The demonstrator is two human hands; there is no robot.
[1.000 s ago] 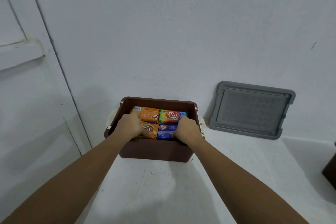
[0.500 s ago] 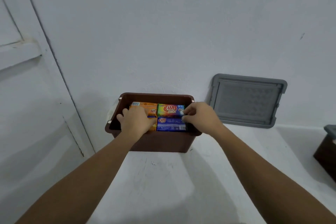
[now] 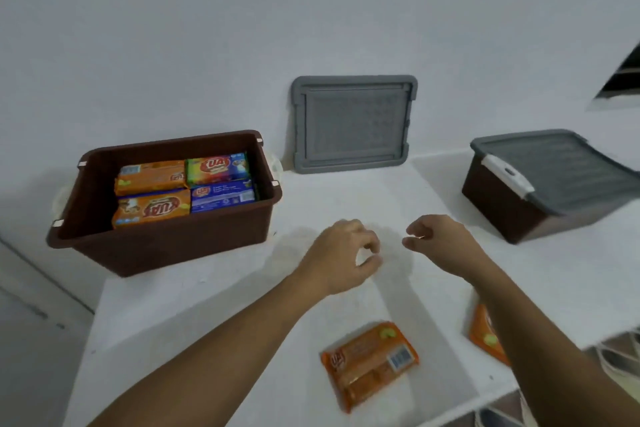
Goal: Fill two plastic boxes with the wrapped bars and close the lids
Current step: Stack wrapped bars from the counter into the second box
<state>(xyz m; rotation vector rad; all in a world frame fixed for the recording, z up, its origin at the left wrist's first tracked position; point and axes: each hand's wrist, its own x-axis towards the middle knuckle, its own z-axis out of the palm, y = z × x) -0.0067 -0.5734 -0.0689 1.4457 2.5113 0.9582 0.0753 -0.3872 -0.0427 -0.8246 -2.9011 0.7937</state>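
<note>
Plastic, brown and smooth-walled, forms the open box (image 3: 162, 243) we see at far left on the white ledge (image 3: 207, 315), its rim rounded at the corners; inside lie four wrapped bars (image 3: 183, 189) in glossy film, two orange on the left, one green and one blue on the right, packed flat side by side. Right of it a grey rectangular lid (image 3: 353, 123) with a textured centre panel leans upright against the wall. Nearer us, our left hand (image 3: 341, 255) and right hand (image 3: 441, 243) hover over bare ledge, both empty, fingers loosely curled with thumb and fingertips apart. Near the front edge lie two more orange bars: one (image 3: 370, 364) in full view, another (image 3: 485, 336) partly hidden by our right forearm. At far right a second brown box (image 3: 502, 204) sits with its ribbed grey lid on and a white latch showing. Open ledge lies between the boxes.
</note>
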